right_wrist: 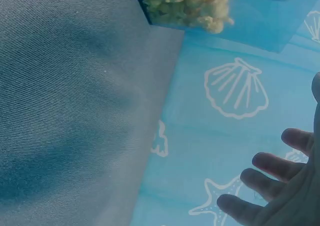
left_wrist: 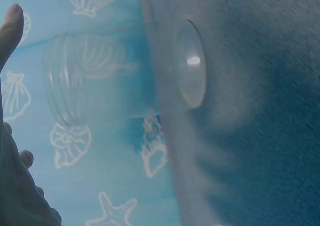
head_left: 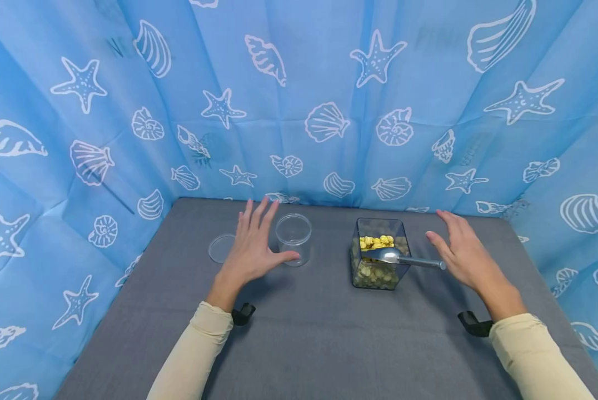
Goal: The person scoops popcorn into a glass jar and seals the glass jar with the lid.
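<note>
An uncapped clear plastic jar (head_left: 294, 233) stands upright on the grey table. My left hand (head_left: 254, 250) is spread just left of it, fingers straight and thumb out toward the jar; in the left wrist view the jar (left_wrist: 110, 76) stands apart from the fingers. Left of that hand lies a clear round lid (head_left: 222, 248), partly covered by it. To the right, a square clear container (head_left: 374, 278) holds yellow popcorn (head_left: 376, 242). A metal scoop (head_left: 391, 255) rests across it, its handle pointing right. My right hand (head_left: 466, 255) hovers beyond the handle's end, fingers extended, holding nothing.
The grey tabletop (head_left: 324, 344) ends at the back against a blue curtain (head_left: 289, 83) printed with white shells and starfish. That curtain also runs along both sides. Dark straps (head_left: 474, 324) sit at both wrists.
</note>
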The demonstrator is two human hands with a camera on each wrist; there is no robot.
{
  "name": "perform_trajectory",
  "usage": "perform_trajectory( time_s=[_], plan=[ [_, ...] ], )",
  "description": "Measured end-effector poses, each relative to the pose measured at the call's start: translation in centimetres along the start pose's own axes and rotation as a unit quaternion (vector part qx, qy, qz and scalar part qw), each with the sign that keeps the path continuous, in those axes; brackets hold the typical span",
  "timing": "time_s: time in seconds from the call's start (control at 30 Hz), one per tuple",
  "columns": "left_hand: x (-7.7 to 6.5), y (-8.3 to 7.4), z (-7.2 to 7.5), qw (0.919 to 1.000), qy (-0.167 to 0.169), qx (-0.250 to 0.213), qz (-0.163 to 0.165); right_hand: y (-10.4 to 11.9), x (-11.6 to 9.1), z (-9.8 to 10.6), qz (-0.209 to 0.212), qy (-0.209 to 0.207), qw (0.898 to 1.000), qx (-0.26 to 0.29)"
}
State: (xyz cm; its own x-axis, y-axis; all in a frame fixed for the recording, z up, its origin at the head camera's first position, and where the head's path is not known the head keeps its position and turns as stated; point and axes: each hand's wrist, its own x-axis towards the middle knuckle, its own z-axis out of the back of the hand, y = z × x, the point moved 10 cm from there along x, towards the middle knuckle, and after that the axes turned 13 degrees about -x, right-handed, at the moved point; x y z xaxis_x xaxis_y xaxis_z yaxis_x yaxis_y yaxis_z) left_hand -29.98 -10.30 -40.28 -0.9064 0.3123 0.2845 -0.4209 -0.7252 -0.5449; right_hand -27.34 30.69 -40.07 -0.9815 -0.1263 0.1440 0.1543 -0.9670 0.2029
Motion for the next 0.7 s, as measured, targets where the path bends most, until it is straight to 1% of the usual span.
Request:
perform_trajectory(
  time_s=[0.2, 0.33, 0.57, 0.7],
  plan=[
    [0.4, -1.7, -0.1, 0.9999, 0.003, -0.004, -0.015, 0.3, -0.2, 1.0, -0.002, -0.004, 1.0, 0.02],
    [0.7, -2.9, -0.3, 0.9995, 0.005, -0.02, -0.025, 0.7, -0.5, 1.8, 0.002, -0.015, 0.999, 0.04],
    [1.2, -5.6, -1.0, 0.9971, 0.016, -0.046, -0.058, 2.0, -0.9, 3.8, 0.029, -0.051, 0.996, 0.074],
    [1.4, -7.2, -1.5, 0.9948, 0.023, -0.065, -0.075, 2.5, -1.1, 4.8, 0.033, -0.048, 0.995, 0.083]
  ],
)
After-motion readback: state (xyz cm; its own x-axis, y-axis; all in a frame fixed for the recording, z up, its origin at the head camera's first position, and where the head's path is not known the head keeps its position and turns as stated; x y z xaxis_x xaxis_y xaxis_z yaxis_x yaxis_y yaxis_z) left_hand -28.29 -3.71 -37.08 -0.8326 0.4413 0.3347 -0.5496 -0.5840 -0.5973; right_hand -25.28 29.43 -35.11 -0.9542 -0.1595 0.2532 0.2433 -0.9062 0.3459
